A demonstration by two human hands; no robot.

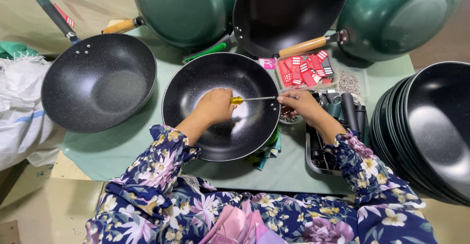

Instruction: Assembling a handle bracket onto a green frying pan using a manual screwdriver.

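Lying level, screwdriver (pixel 249 99) tip pointing right

Bright, even light — edges warped

I see a green-covered bench (pixel 98 148) carrying black woks (pixel 100 80), a stacked pile of pans (pixel 431 131) and a parts tray (pixel 313 158).

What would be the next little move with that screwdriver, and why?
Probably turn the screwdriver in place. The left hand grips its yellow handle inside the black pan, the tip lies against the pan's right rim, and the right hand steadies that rim from outside. Whether a screw sits there is too small to tell.
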